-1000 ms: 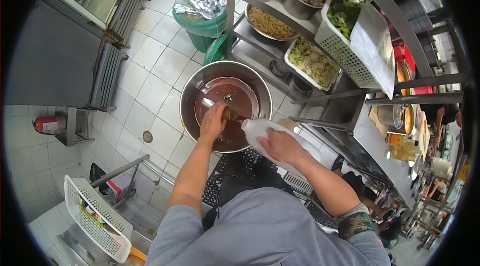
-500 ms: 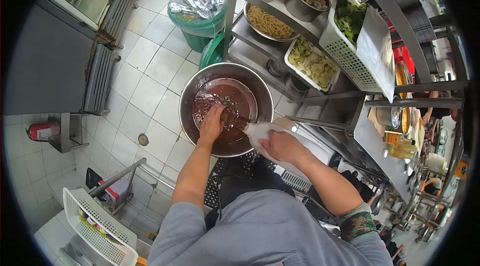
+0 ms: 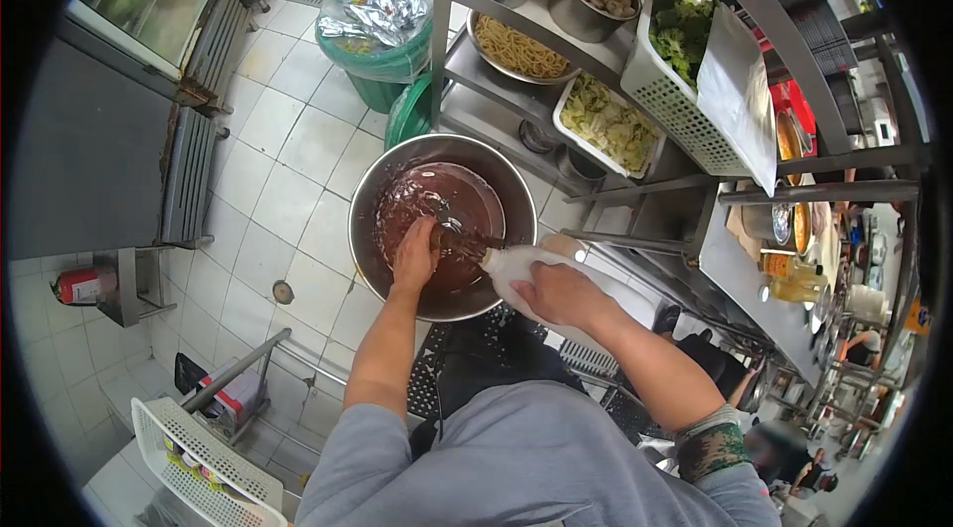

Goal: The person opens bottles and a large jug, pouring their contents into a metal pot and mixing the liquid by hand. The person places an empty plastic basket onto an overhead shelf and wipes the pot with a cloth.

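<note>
A wide steel pot [image 3: 531, 185] stands below me, with reddish-brown, bubbly liquid [image 3: 467, 192] in it. Over its near right rim, my right hand [image 3: 561, 291] grips a whitish plastic jug [image 3: 511, 272], tipped with its mouth toward the pot. Dark brown liquid [image 3: 465, 245] streams from that mouth toward my left hand. My left hand [image 3: 415, 254] is over the inside of the pot, fingers stretched and slightly cupped, the palm turned to the stream. The dark liquid partly hides its palm side.
Metal shelving [image 3: 586, 49] at the right bears pots of food, noodles [image 3: 521, 46], chopped greens [image 3: 608, 125] and a white basket of broccoli [image 3: 680, 36]. A green bin [image 3: 372, 65] stands beyond the pot. At lower left are a rail [image 3: 238, 368] and a white basket [image 3: 204, 458].
My left hand has moved slightly down and left, its fingers now lower over the pot. The jug stays tipped in my right hand. The camera view has shifted a little.
</note>
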A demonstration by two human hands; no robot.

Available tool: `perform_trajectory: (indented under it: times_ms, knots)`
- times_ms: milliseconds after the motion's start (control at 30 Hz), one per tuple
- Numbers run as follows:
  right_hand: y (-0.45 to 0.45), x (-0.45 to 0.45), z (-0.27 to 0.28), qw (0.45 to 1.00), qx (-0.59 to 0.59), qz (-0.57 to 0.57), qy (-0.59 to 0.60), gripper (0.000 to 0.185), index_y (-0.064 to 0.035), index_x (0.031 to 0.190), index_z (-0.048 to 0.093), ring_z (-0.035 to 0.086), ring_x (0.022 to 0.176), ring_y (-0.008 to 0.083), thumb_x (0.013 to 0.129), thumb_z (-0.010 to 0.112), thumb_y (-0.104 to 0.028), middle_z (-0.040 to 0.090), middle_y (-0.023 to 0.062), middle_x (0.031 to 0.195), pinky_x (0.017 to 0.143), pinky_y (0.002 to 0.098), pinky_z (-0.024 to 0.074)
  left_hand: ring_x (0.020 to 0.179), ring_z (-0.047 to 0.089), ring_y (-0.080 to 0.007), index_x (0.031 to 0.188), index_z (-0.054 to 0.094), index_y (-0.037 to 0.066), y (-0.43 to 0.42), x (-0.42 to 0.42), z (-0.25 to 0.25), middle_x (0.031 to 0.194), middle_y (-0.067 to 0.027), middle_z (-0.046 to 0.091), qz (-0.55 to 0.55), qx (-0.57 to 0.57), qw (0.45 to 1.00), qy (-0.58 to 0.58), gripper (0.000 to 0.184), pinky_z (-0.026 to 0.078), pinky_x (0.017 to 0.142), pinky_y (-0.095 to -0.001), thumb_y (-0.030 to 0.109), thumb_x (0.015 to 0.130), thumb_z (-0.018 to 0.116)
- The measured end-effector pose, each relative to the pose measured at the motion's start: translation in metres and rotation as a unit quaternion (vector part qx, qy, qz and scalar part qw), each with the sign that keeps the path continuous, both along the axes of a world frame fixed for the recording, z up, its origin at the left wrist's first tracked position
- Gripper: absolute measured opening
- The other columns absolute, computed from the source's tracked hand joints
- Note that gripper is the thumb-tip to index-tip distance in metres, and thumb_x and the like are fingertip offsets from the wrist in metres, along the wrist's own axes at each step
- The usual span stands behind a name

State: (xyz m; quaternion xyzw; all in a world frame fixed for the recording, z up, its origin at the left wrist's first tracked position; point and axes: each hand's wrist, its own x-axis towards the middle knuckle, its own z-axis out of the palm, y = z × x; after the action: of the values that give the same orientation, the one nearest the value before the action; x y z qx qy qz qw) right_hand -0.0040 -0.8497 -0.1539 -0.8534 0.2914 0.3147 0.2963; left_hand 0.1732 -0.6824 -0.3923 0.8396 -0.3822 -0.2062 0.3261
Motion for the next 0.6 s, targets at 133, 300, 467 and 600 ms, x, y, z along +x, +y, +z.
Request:
perform_trajectory:
  times_ms: [133, 300, 467, 600]
  knots:
    - [0.000, 0.000, 0.001, 1.000, 0.005, 0.002, -0.004, 0.050, 0.0057, 0.107, 0.063, 0.066, 0.102, 0.0447, 0.102, 0.047, -0.041, 0.068, 0.0299, 0.103, 0.092, 0.0515, 0.0504, 0.128, 0.053, -0.0358, 0.129, 0.052, 0.009, -0.001, -0.003, 0.001, 0.136, -0.0159, 0.056, 0.008, 0.001, 1.000, 0.002, 0.060, 0.045, 0.107, -0.0438, -0.005, 0.073, 0.072]
    - [0.002, 0.002, 0.000, 1.000, 0.012, 0.003, 0.014, 0.055, 0.0055, 0.111, 0.061, 0.065, 0.104, 0.0450, 0.103, 0.044, -0.046, 0.067, 0.0306, 0.106, 0.092, 0.0522, 0.0494, 0.125, 0.055, -0.0361, 0.127, 0.052, 0.010, -0.001, -0.004, 0.004, 0.133, -0.0142, 0.058, 0.009, 0.005, 1.000, 0.024, 0.060, 0.047, 0.104, -0.0447, -0.004, 0.073, 0.073]
    - [0.005, -0.002, -0.011, 1.000, 0.010, -0.019, -0.017, 0.054, 0.0051, 0.111, 0.061, 0.065, 0.102, 0.0460, 0.103, 0.045, -0.046, 0.067, 0.0314, 0.103, 0.091, 0.0527, 0.0499, 0.119, 0.058, -0.0388, 0.126, 0.051, 0.009, -0.001, -0.005, -0.004, 0.129, -0.0160, 0.060, 0.011, 0.013, 1.000, 0.021, 0.059, 0.049, 0.099, -0.0466, -0.002, 0.073, 0.075]
    - [0.006, -0.009, -0.011, 0.997, 0.009, -0.068, -0.039, 0.052, 0.0057, 0.111, 0.060, 0.065, 0.100, 0.0472, 0.103, 0.048, -0.045, 0.067, 0.0320, 0.100, 0.089, 0.0527, 0.0506, 0.114, 0.060, -0.0424, 0.128, 0.047, 0.007, -0.008, -0.001, 0.001, 0.122, -0.0225, 0.062, 0.047, 0.053, 0.996, 0.060, 0.064, 0.049, 0.098, -0.0481, 0.006, 0.072, 0.079]
